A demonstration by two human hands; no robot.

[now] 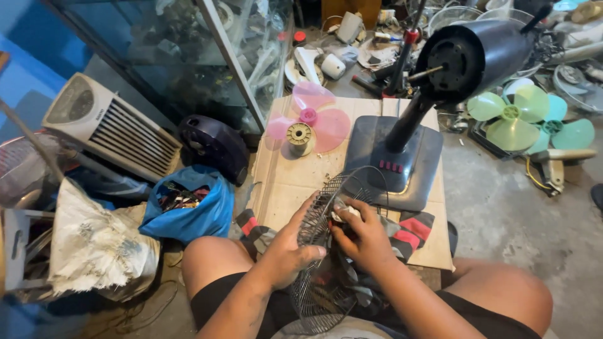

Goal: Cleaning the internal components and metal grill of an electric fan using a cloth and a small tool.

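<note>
The left hand holds a wire fan guard by its left rim, fingers spread over the mesh and thumb hooked at the near side; its grip is closed on the guard. The guard stands nearly on edge between the person's knees, near the middle of the scene, its far rim over the cardboard. The right hand presses a pale rag against the hub of the guard, its grip pinched narrow on the rag. A striped cloth lies under and right of the hands.

On the cardboard just beyond the guard stands a dark fan on a grey base, its bare motor head tilted toward the far right with the shaft showing. Left of the base lies a pink blade with a ribbed spool on top of it. A green blade lies on the floor at the far right. At the left sit a blue bag, a dark housing, a white tower fan lying tilted, and a glass cabinet behind them.
</note>
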